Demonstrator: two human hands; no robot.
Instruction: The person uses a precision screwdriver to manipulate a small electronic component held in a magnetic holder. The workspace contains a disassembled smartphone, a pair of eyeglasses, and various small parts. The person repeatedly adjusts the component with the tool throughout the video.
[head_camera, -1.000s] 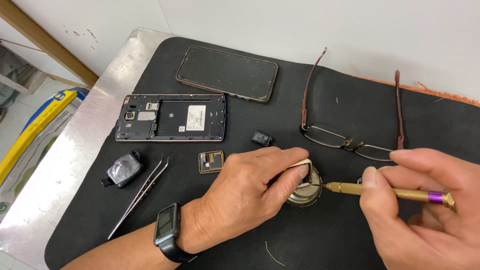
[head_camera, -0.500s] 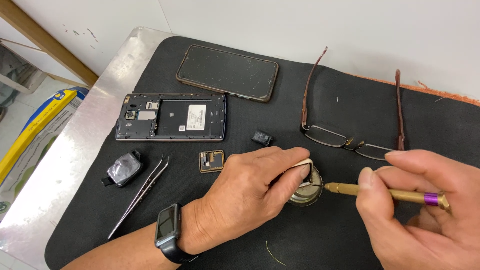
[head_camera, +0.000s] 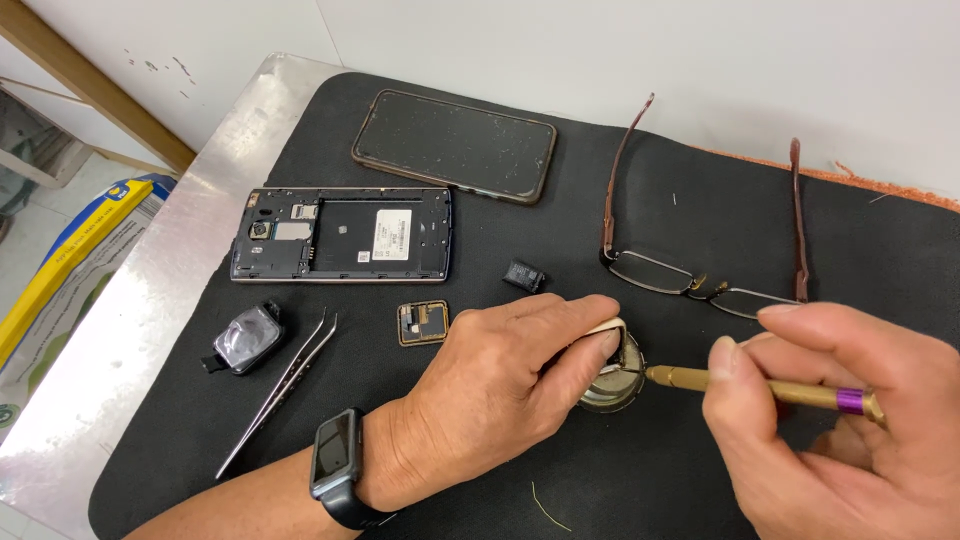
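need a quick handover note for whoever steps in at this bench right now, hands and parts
Left hand: pinching a small cream-edged part on the round metal holder.
Right hand: holding the gold screwdriver, tip at that part.
On the black mat: opened phone body, intact phone, tweezers, small square module, glasses.
Done: phone back already off.
Left: the held part is not yet free.

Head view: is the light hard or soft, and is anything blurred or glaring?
Head view: soft, even light; only faint shadows under the left hand and glasses. The metal table edge shows mild sheen, and the phone screen reflects a little. Everything is sharp; the right hand is cut off by the frame.
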